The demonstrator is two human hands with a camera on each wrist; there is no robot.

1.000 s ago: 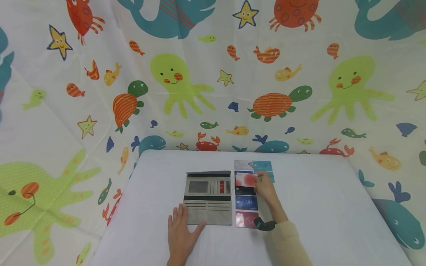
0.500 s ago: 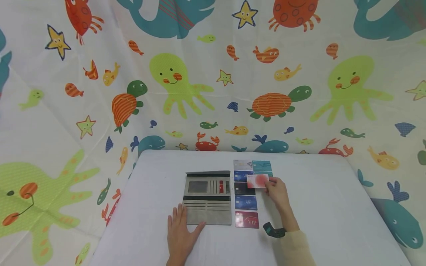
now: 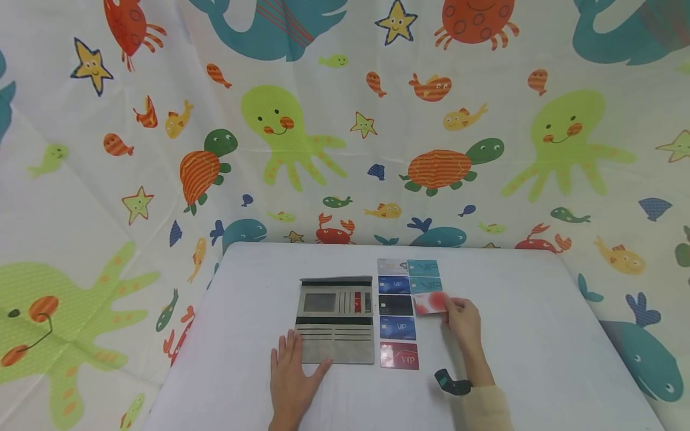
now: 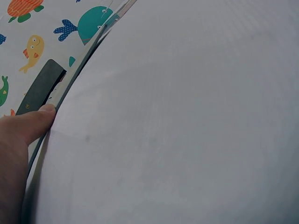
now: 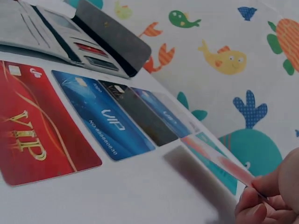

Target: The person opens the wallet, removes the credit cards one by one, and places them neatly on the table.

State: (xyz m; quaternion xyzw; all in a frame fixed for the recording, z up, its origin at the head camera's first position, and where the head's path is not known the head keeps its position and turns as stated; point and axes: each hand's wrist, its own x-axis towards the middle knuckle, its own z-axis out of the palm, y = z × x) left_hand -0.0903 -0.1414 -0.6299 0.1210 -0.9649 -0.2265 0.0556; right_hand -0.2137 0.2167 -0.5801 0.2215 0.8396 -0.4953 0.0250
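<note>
My right hand (image 3: 465, 323) pinches a white-and-red card (image 3: 429, 303) by its right edge, just below the lower teal card (image 3: 426, 285) and right of the black card (image 3: 396, 305). In the right wrist view the held card (image 5: 219, 161) is tilted above the table, its shadow beneath. An unfolded grey wallet (image 3: 335, 341) lies left of the cards, with a red card (image 3: 357, 302) showing in one slot. My left hand (image 3: 293, 377) lies with straight, spread fingers at the wallet's lower left corner; in the left wrist view its thumb (image 4: 39, 119) rests on the wallet's edge.
Left of the held card runs a column of cards: a silver one (image 3: 392, 266), a blue one (image 3: 394, 284), the black one, another blue one (image 3: 398, 328) and a red VIP card (image 3: 399, 355). An upper teal card (image 3: 423, 267) tops the second column. A patterned cloth (image 3: 372, 149) hangs behind the white table (image 3: 517, 335).
My right hand has carried the white-and-red card right and slightly down, from over the left column to beneath the teal cards. My left hand and the wallet have stayed put.
</note>
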